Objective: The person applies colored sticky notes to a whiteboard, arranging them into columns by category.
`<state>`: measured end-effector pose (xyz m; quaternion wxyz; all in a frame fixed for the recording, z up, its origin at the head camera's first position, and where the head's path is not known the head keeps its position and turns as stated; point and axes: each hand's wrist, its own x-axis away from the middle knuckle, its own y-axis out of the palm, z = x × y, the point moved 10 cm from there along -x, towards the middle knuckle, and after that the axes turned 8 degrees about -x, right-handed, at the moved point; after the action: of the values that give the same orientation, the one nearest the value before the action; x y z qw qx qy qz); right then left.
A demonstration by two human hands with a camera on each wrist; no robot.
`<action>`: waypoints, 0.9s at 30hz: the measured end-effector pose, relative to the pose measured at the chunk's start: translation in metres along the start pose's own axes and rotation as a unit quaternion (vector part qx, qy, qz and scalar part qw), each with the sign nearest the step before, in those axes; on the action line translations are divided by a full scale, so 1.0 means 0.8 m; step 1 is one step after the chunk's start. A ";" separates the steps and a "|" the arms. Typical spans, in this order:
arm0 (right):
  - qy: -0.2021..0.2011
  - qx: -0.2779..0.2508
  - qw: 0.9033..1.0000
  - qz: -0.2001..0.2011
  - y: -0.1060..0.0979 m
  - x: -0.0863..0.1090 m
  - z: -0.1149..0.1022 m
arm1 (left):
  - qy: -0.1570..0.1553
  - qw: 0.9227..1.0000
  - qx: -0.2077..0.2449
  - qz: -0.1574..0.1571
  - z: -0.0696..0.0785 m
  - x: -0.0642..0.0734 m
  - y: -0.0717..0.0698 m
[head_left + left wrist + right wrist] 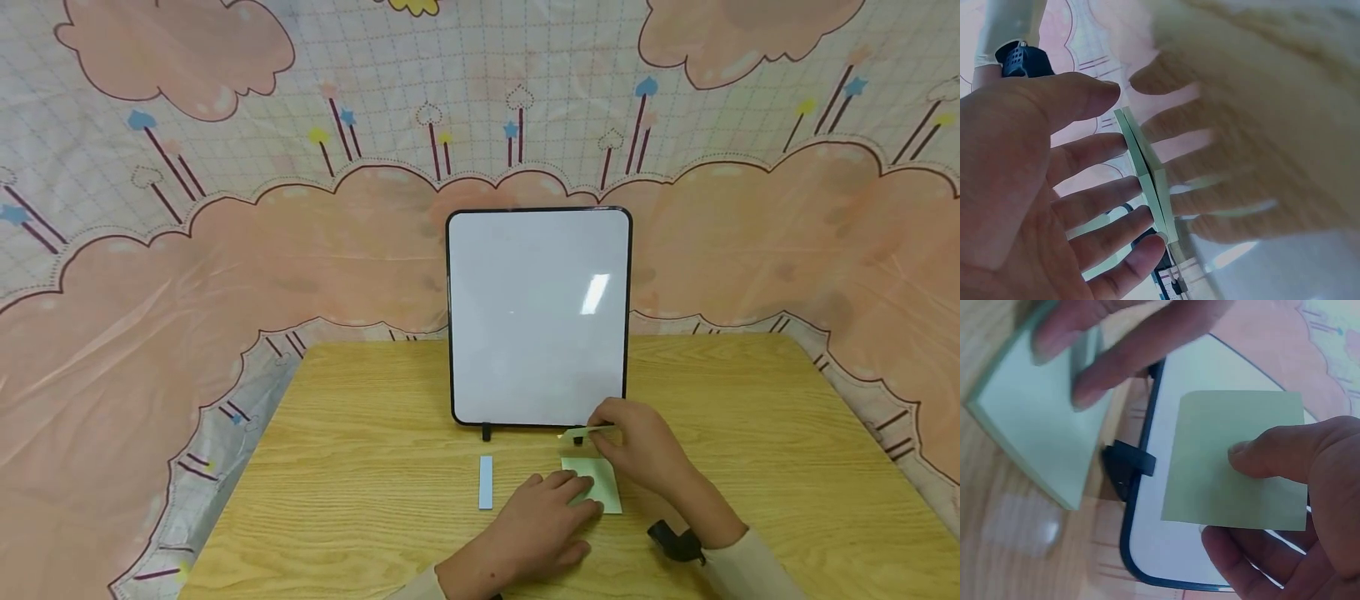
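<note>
A pale green sticky note (1200, 475) is pinched in my right hand (645, 442), thumb on one face and fingers behind it. In the head view this note shows nearly edge-on, just before the foot of the whiteboard (536, 317). Below it, a pad of pale green sticky notes (609, 497) lies on the table. My left hand (543, 529) rests on the pad with fingers spread and fairly straight, covering its left part. The left wrist view shows the fingertips against the edge of the pad (1141, 162).
The black-framed whiteboard stands upright on small black feet (487, 432). A narrow light-blue strip (486, 482) lies on the wooden table (337, 467), left of the pad. Behind the table hangs a patterned cloth (337, 250). Black wrist gear (675, 542) sits by the right cuff.
</note>
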<state>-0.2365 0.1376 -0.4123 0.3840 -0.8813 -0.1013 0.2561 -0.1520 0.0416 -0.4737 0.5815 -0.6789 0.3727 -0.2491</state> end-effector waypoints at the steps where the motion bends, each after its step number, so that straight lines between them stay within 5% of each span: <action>1: -0.006 -0.003 1.000 0.005 -0.002 -0.001 -0.002 | 0.000 1.000 0.000 0.000 0.000 0.000 0.000; 27: -0.103 0.022 0.989 0.108 -0.040 -0.029 -0.029 | -0.003 0.999 0.028 -0.022 -0.001 -0.001 0.000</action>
<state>-0.2432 0.1363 -0.3667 0.3611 -0.8473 -0.0392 0.3875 -0.1535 0.0419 -0.4732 0.5962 -0.6707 0.3490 -0.2701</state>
